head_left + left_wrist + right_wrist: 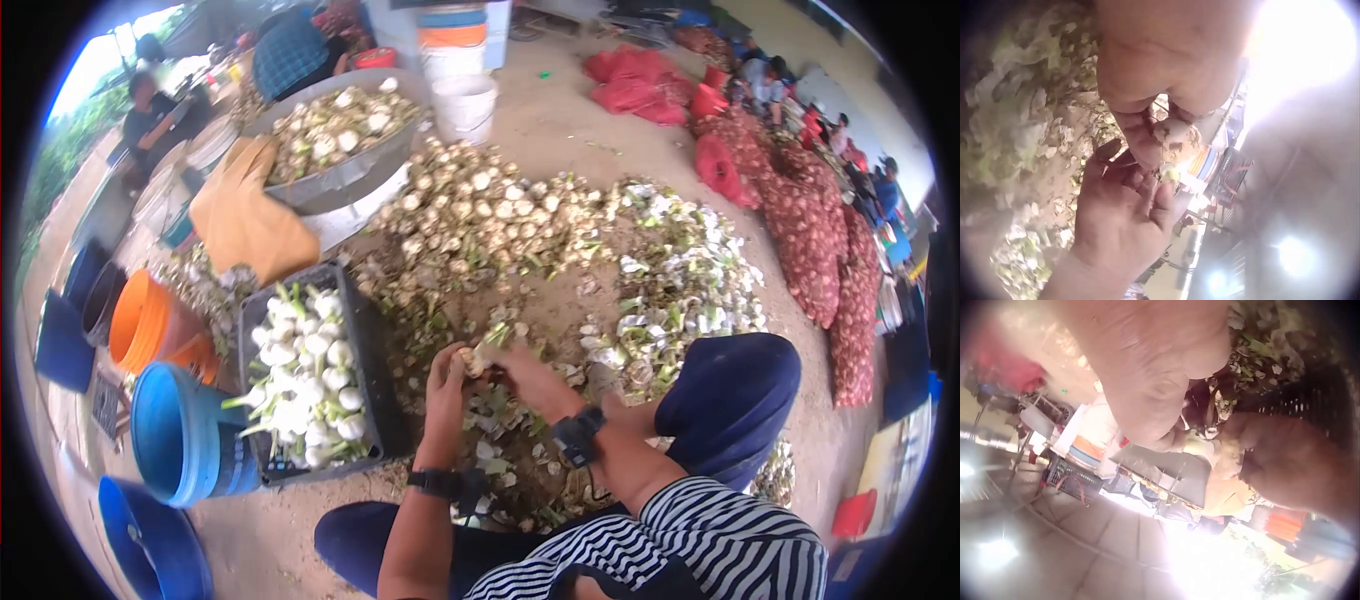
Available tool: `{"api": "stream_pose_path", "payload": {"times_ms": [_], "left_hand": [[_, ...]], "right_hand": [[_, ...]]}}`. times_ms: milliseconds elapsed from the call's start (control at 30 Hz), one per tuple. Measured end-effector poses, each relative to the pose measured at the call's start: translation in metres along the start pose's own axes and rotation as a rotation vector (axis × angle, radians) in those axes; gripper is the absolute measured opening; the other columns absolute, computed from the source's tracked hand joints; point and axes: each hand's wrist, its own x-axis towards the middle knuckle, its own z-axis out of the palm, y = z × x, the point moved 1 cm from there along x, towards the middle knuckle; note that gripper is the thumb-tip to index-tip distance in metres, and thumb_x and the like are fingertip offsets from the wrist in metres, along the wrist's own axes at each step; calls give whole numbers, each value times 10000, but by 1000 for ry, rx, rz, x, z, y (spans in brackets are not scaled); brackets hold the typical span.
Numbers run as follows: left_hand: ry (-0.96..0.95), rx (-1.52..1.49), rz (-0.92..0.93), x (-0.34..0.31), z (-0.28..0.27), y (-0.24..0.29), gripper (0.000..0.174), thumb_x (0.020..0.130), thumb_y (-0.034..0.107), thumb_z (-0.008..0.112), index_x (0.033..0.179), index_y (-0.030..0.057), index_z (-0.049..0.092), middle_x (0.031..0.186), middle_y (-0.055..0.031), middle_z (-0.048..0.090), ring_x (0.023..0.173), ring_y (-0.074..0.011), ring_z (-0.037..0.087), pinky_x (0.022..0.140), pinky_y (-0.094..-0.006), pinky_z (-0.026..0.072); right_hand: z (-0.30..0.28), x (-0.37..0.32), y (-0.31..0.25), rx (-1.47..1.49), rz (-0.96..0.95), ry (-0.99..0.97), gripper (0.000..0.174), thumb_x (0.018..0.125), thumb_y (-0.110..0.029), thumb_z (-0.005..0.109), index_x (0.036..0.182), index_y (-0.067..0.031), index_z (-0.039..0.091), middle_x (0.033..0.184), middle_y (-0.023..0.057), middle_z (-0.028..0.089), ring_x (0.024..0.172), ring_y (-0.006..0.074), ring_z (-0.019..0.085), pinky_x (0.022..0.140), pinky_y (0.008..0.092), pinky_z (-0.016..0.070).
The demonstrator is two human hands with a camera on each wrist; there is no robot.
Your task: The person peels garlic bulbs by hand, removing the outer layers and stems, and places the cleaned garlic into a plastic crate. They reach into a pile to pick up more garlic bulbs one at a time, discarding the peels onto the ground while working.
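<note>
Brown garlic bulb (pixel 468 361), one: held above the littered floor (pixel 540 300), off the right edge of the black crate (pixel 372 360). Left hand (pixel 445 378): fingers and thumb pinching the bulb's body, seemingly to leave the green stem (pixel 496 333) exposed. Right hand (pixel 532 378): fingers bent close by that stem; whether they pinch it, I cannot tell. Black crate: heaped with white bulbs (pixel 310 370), presumably set there for easy reach.

A round tan garlic bulb (pixel 468 362) is right of the black rectangular plastic crate (pixel 380 390) (round white bulbs (pixel 310 375) inside).
</note>
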Motion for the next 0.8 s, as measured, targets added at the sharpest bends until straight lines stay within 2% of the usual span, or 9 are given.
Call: {"api": "stream_pose_path", "payload": {"times_ms": [133,200,233,367,467,500,600,733,800], "left_hand": [[-44,399,321,3,-5,-12,389,904,35,557,1282,42,467,1208,-100,517,927,-196,626,799,-309,540],[0,-36,91,-13,16,17,303,937,131,550,1222,41,502,1106,-87,571,844,-169,621,729,-287,546],[20,-114,8,-15,15,21,269,943,193,550,1165,43,527,1004,-79,591,777,-162,623,652,-272,528],[178,-166,-359,-19,11,43,398,993,382,447,930,22,603,693,-44,606,577,-122,594,468,-243,446],[66,305,-102,3,-21,1,364,967,346,511,951,-7,598,735,-68,630,657,-167,619,542,-307,483],[147,654,392,12,-25,-20,276,902,237,595,1000,-21,600,807,-126,652,785,-289,638,664,-394,493],[74,1274,476,-10,2,10,216,843,132,662,1010,1,624,760,-129,635,724,-317,622,630,-374,472],[78,1139,438,-8,8,10,134,807,90,664,908,2,652,835,-180,637,817,-345,620,703,-402,480],[54,975,221,-14,18,25,139,831,91,654,930,-6,646,810,-146,631,781,-242,620,676,-351,477]], "right_hand": [[-19,6,1,-347,-9,5,250,891,-267,640,971,-34,682,743,-4,632,574,63,466,491,253,348],[5,-32,-42,-732,-57,80,362,872,-363,647,929,-6,657,749,16,614,677,107,501,614,326,419],[1,-15,-17,-479,-324,-47,341,868,-326,660,922,9,636,784,44,635,721,127,539,668,319,450],[-13,-6,-3,-624,-520,-179,277,907,-283,618,1002,-25,644,809,48,656,760,113,551,722,317,475],[-19,-10,-10,-862,-340,-87,316,913,-325,602,1005,-23,617,854,103,657,762,157,569,729,335,477],[-27,-4,-9,-947,-270,-37,327,911,-337,599,1007,-25,612,871,128,658,768,186,585,734,348,478],[-29,0,4,-1072,-439,30,324,877,-319,600,957,-5,596,894,213,606,832,376,594,745,453,467],[-28,-1,3,-1239,-582,64,273,843,-205,582,1002,16,561,879,203,543,841,424,554,743,496,448],[-32,7,6,-1338,-671,140,272,823,-179,587,1022,4,562,887,200,549,831,424,557,737,484,452]]}}
